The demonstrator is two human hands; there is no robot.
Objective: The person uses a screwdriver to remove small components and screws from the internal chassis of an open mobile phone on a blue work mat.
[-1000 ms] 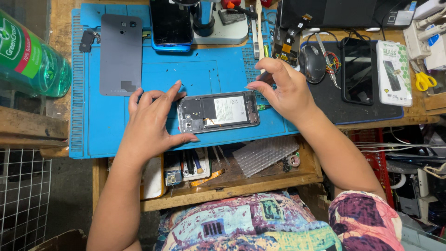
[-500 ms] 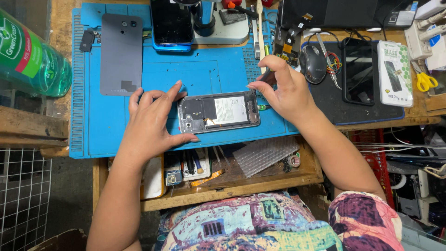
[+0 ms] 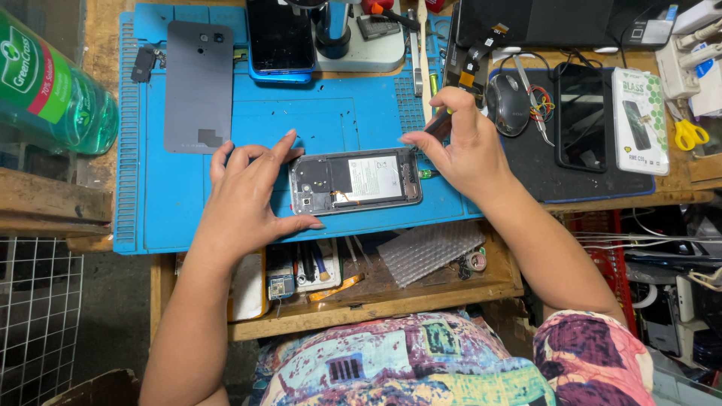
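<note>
The opened phone (image 3: 355, 181) lies flat and lengthwise across the blue mat (image 3: 173, 203) on the worktop, back cover off. Its dark frame shows a white-labelled battery in the middle and a black board with a camera opening at its left end.

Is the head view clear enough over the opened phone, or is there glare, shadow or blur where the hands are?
Head view: even light, sharp on the opened phone and blue mat. No glare on the phone's insides; only soft shadows under the left hand and right hand. The thin dark tool in the right hand is small and hard to identify. The frame's edges bow slightly.
</note>
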